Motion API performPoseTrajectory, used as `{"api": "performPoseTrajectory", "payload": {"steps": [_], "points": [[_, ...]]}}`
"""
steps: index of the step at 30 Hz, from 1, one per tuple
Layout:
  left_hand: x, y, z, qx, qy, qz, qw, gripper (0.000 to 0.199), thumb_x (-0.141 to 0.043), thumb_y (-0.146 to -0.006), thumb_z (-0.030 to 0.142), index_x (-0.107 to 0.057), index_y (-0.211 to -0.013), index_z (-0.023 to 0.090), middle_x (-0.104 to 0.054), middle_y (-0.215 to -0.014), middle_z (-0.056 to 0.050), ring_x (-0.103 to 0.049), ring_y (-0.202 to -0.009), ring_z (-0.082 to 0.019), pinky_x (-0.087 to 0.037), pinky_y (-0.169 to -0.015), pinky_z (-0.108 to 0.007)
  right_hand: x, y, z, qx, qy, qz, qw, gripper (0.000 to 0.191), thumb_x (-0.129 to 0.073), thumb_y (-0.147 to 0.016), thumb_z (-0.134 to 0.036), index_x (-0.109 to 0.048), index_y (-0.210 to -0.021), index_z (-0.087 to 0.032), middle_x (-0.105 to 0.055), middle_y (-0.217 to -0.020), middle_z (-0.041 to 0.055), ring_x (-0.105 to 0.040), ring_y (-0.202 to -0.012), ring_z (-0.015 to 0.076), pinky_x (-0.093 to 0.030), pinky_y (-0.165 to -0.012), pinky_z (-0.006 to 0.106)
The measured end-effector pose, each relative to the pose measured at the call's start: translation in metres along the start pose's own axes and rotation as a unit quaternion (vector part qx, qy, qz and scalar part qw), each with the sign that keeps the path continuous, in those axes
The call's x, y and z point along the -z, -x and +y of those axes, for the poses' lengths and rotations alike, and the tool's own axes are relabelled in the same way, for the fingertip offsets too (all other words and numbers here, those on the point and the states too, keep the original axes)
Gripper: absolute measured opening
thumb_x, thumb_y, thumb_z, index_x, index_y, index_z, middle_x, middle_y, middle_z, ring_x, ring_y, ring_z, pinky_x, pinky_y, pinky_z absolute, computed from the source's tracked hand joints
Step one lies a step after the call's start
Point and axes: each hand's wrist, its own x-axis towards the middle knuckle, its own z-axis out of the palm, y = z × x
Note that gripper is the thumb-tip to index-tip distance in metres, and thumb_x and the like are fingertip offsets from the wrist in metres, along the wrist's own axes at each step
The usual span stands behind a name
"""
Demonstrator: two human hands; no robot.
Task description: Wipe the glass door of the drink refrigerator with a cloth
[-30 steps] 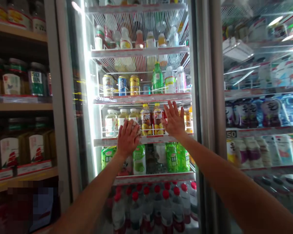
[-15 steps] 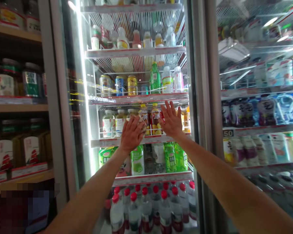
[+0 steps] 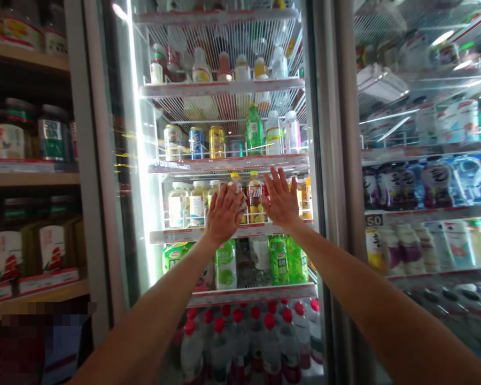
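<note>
My left hand point(image 3: 223, 215) presses a crumpled, pale patterned cloth point(image 3: 244, 203) against the glass door of a lit drinks fridge. Most of the cloth is hidden under the fingers. To its right, my right hand point(image 3: 282, 200) lies flat with fingers spread, seemingly against the same glass, holding nothing. Between the two hands a dark tea bottle with a yellow cap point(image 3: 255, 195) shows behind the glass. Both hands are level with the shelf of bottled drinks, just above its front rail point(image 3: 176, 235).
Inside the fridge are cans point(image 3: 217, 142), a green bottle point(image 3: 254, 130), green cartons point(image 3: 225, 267) and red-capped bottles point(image 3: 270, 342). A metal frame point(image 3: 342, 160) separates a second drinks fridge on the right. Shelves with jars point(image 3: 52, 131) stand on the left.
My left hand has slid a little to the right and slightly up with the cloth, closer to my right hand. My right hand has stayed in place.
</note>
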Motion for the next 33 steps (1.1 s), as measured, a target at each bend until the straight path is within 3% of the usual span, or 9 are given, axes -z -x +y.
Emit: {"api": "performPoseTrajectory", "payload": {"steps": [2,6,8,14,17,21,23,30,33], "points": [[0.008,0.005,-0.016,0.035,-0.009,0.008,0.999,0.044,-0.046,-0.083,0.032,-0.05,-0.125,0.02,-0.04,-0.141,-0.009,-0.024,-0.136,-0.026,-0.017,-0.11,-0.047,0.0,0.0,0.0,-0.002,0.001,-0.003,1.0,0.057,-0.033,-0.088,-0.039,-0.023,-0.141,-0.019,-0.021,-0.151,0.0074,-0.01,-0.14,0.023,-0.01,-0.111,0.052],[0.029,0.009,-0.065,0.246,-0.045,0.1,0.963,0.051,-0.042,-0.084,0.031,-0.044,-0.13,0.01,-0.031,-0.144,-0.019,-0.019,-0.137,-0.031,-0.017,-0.108,-0.052,-0.002,0.0,0.0,0.002,0.005,-0.008,1.0,0.059,-0.034,-0.088,-0.038,-0.022,-0.142,-0.017,-0.019,-0.151,0.0084,-0.008,-0.14,0.0235,-0.01,-0.11,0.053],[0.028,0.007,-0.067,0.271,-0.052,0.118,0.954,0.053,-0.042,-0.084,0.03,-0.041,-0.132,0.007,-0.028,-0.145,-0.021,-0.015,-0.138,-0.032,-0.017,-0.108,-0.052,-0.003,0.0,0.0,0.0,0.008,-0.006,1.0,0.058,-0.034,-0.088,-0.039,-0.022,-0.141,-0.017,-0.018,-0.151,0.0083,-0.009,-0.14,0.0238,-0.01,-0.11,0.053],[0.0,0.0,-0.003,-0.01,-0.023,-0.002,1.0,0.047,-0.047,-0.082,0.029,-0.047,-0.128,0.018,-0.037,-0.143,-0.01,-0.02,-0.137,-0.026,-0.019,-0.111,-0.045,-0.003,-0.001,0.001,0.007,0.024,-0.007,1.0,0.06,-0.034,-0.089,-0.045,-0.022,-0.141,-0.019,-0.019,-0.151,0.0088,-0.01,-0.139,0.0251,-0.012,-0.109,0.054],[0.007,0.003,-0.018,0.005,-0.03,0.004,1.0,0.045,-0.046,-0.083,0.031,-0.048,-0.127,0.019,-0.038,-0.142,-0.01,-0.022,-0.137,-0.026,-0.018,-0.111,-0.046,-0.004,-0.001,0.001,0.008,0.026,-0.005,1.0,0.06,-0.033,-0.089,-0.047,-0.021,-0.141,-0.019,-0.019,-0.151,0.0087,-0.01,-0.139,0.0254,-0.012,-0.109,0.054],[0.029,0.008,-0.076,0.184,-0.057,0.089,0.977,0.051,-0.043,-0.083,0.03,-0.043,-0.13,0.011,-0.032,-0.144,-0.018,-0.019,-0.137,-0.032,-0.019,-0.108,-0.053,-0.005,-0.001,0.001,0.007,0.022,0.0,1.0,0.06,-0.032,-0.089,-0.047,-0.021,-0.141,-0.02,-0.019,-0.151,0.0083,-0.009,-0.139,0.0254,-0.011,-0.109,0.055],[0.031,0.01,-0.083,0.217,-0.068,0.115,0.967,0.052,-0.043,-0.084,0.029,-0.042,-0.131,0.008,-0.029,-0.144,-0.021,-0.017,-0.137,-0.033,-0.02,-0.107,-0.054,-0.004,-0.001,0.0,0.006,0.024,-0.002,1.0,0.06,-0.033,-0.089,-0.047,-0.022,-0.141,-0.02,-0.019,-0.151,0.0082,-0.008,-0.14,0.0251,-0.011,-0.109,0.054],[0.001,0.028,-0.003,-0.097,-0.024,-0.005,0.995,0.043,-0.046,-0.085,0.027,-0.047,-0.127,0.019,-0.041,-0.141,-0.01,-0.017,-0.138,-0.025,-0.026,-0.109,-0.045,0.0,-0.001,0.0,0.008,0.031,-0.014,0.999,0.06,-0.035,-0.089,-0.046,-0.021,-0.141,-0.02,-0.019,-0.151,0.0083,-0.01,-0.139,0.0251,-0.012,-0.109,0.053],[0.007,0.045,-0.02,-0.112,-0.036,0.011,0.993,0.044,-0.048,-0.085,0.026,-0.046,-0.128,0.019,-0.043,-0.138,-0.011,-0.02,-0.137,-0.025,-0.026,-0.109,-0.044,-0.002,0.0,0.001,0.012,0.031,-0.007,0.999,0.06,-0.032,-0.089,-0.046,-0.02,-0.141,-0.019,-0.018,-0.151,0.0085,-0.008,-0.14,0.0242,-0.012,-0.109,0.053]]}}
